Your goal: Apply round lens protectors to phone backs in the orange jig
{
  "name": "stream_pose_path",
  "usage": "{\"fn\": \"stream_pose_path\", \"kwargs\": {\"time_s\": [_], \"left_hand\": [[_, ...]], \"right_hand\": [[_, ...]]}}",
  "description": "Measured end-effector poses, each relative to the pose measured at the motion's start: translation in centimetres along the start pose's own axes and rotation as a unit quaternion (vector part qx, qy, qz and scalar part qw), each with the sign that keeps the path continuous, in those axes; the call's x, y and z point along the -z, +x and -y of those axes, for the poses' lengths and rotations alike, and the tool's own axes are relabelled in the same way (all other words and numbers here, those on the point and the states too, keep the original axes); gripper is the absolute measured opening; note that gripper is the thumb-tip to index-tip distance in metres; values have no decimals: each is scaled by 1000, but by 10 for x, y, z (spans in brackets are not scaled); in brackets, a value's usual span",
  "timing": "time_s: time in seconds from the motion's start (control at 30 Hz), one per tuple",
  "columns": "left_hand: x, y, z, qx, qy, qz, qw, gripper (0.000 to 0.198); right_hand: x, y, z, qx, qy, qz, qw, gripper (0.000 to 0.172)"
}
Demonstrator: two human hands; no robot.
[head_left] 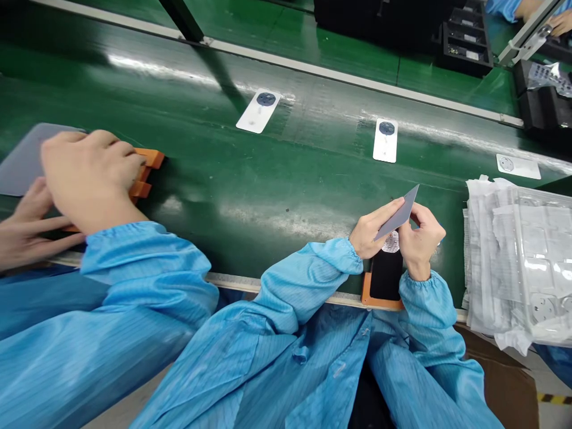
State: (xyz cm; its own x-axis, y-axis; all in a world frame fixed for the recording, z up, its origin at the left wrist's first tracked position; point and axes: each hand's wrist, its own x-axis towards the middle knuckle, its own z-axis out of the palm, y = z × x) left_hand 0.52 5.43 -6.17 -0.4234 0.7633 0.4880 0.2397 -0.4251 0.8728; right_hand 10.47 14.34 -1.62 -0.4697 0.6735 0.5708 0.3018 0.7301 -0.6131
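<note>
My left hand (370, 231) and my right hand (420, 239) are both closed on a thin grey sheet (399, 215), pinching it by its edges and holding it tilted just above the belt's near edge. Under the hands lies a black phone-like panel (385, 275) in an orange holder (367, 295). A round white sticker (391, 242) shows on the panel, right below the sheet.
White cards with dark round parts (259, 110) (385, 140) (518, 167) lie on the green belt (268, 179). A stack of clear plastic trays (518, 256) sits at the right. At the left, a co-worker's hands (89, 179) press on another orange holder (149, 161) and grey sheet (22, 158). Black trays (465, 42) stand at the back.
</note>
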Motion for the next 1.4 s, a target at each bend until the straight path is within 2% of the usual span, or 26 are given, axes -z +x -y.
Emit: {"fn": "stream_pose_path", "kwargs": {"time_s": [0.33,0.47,0.57,0.67,0.77,0.83,0.93,1.03,1.1,1.13,1.2,1.27,1.3,1.33,1.4], "left_hand": [[-4,-2,7,-9,12,15,1000,58],[-4,-1,2,-5,0,12,1000,55],[-5,-1,-5,19,-27,-14,999,51],[-7,0,-7,86,-32,-33,995,54],[-7,7,-2,189,-99,-108,971,59],[-3,14,2,258,-197,-161,932,59],[5,27,4,323,-291,-199,878,54],[12,34,-1,333,-294,-221,868,52],[17,32,-9,313,-266,-216,886,55],[19,29,-15,293,-240,-204,902,56],[26,19,-32,238,-149,-157,947,51],[32,7,-52,153,-15,-51,987,42],[34,0,-62,99,56,19,993,39],[35,-6,-70,45,123,90,987,37],[33,-17,-78,-46,245,198,948,38]], "right_hand": [[1,0,-1,-14,-26,-12,999,15],[1,1,-4,-29,-23,-9,999,16],[-2,3,-4,-33,-20,-6,999,15],[1,6,-7,-76,-23,16,997,15],[18,12,-24,-172,-48,39,983,12],[38,15,-43,-234,-97,56,966,13],[69,15,-73,-284,-182,98,936,14],[89,9,-88,-282,-262,180,905,15],[100,3,-87,-264,-304,214,890,18],[105,1,-83,-252,-312,213,891,20],[117,-4,-70,-214,-278,187,918,21],[128,-9,-52,-138,-197,154,958,19],[132,-12,-42,-83,-154,143,974,18],[134,-15,-33,-18,-115,141,983,21],[131,-23,-21,115,-68,164,977,29]]}}
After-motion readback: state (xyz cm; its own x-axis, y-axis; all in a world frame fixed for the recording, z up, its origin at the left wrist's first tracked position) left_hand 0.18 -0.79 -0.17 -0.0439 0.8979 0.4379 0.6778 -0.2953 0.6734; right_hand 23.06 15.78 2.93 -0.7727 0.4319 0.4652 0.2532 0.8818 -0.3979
